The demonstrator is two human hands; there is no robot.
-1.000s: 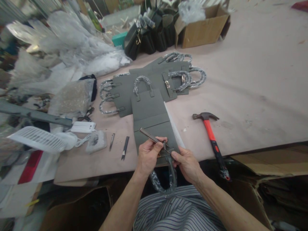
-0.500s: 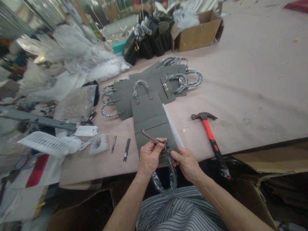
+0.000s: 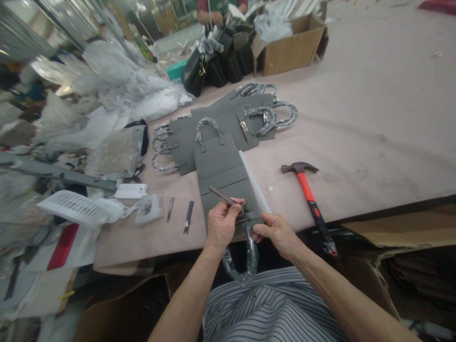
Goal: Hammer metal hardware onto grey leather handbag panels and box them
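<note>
A grey bag panel (image 3: 221, 158) lies lengthwise over the table edge, a plastic-wrapped handle (image 3: 242, 273) hanging off its near end and another handle at its far end. My left hand (image 3: 223, 223) is closed around a slim metal rod (image 3: 220, 194) that slants up to the left, its lower end hidden by the fingers near a strap on the panel. My right hand (image 3: 272, 232) pinches the panel's right edge beside that strap, thumb on top. White sheet material (image 3: 253, 183) shows along the panel's right side.
A claw hammer (image 3: 309, 190) lies to the right. More grey bag panels (image 3: 228, 111) are piled beyond. On the left are a small pointed tool (image 3: 170, 209), a dark flat blade (image 3: 188, 217) and a white fan (image 3: 74, 207). Black bags, a cardboard box (image 3: 292, 50) and another person stand behind.
My right thumb and fingers have shifted slightly outward to the panel's edge. My left hand keeps the metal rod over the strap. The view has turned a little.
</note>
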